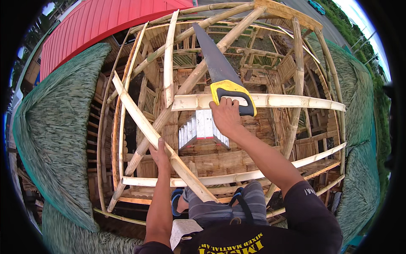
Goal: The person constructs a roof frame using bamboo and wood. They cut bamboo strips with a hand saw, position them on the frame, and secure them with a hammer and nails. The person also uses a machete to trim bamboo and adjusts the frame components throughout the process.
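My right hand grips the yellow and black handle of a handsaw. The dark blade points up and away to the left, above the bamboo frame. My left hand is closed around a split bamboo strip, which runs slantwise from the far left down toward my legs. Just below the saw handle, another pale bamboo strip spans the frame. One more strip slopes down from the far edge and ends near a round bamboo pole.
Beneath the frame stands a metal stepladder. Crossing round poles and a lower strip surround me. Thatched roofs flank both sides, with a red metal roof at the far left. A road lies beyond.
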The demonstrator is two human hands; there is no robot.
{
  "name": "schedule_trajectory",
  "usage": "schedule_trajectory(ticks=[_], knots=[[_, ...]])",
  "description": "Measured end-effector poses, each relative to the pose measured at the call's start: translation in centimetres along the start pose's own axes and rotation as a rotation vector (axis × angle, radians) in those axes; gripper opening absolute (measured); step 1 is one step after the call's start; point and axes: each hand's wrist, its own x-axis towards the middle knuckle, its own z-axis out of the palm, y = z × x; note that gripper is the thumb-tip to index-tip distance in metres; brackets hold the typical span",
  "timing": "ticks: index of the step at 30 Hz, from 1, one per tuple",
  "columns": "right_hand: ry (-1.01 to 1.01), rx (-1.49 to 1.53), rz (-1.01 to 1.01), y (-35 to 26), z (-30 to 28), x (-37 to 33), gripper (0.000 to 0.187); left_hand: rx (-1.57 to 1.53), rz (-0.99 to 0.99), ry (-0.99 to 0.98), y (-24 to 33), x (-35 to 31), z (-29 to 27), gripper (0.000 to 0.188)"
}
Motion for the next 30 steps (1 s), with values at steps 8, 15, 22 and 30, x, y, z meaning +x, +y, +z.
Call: schedule_trajectory(ticks=[8, 15, 22, 30], knots=[[-0.285, -0.094, -0.106, -10.9, 8.0, 15.2, 0.030, -0.020, -0.044, 0.037, -1.4, 0.5, -6.8, 0.061], [-0.339, -0.153, -0.192, -13.8, 9.9, 15.2, 0.051, 0.047, -0.036, 0.030, -1.7, 1.3, -10.2, 0.059], [-0.443, -0.229, -0.226, -12.9, 8.0, 16.1, 0.051, -0.055, -0.045, 0.031, 0.9, 2.6, -8.6, 0.060], [-0.467, -0.239, -0.206, -9.7, 7.6, 17.3, 0.088, 0.028, 0.032, -0.011, 1.8, 2.7, -8.3, 0.074]])
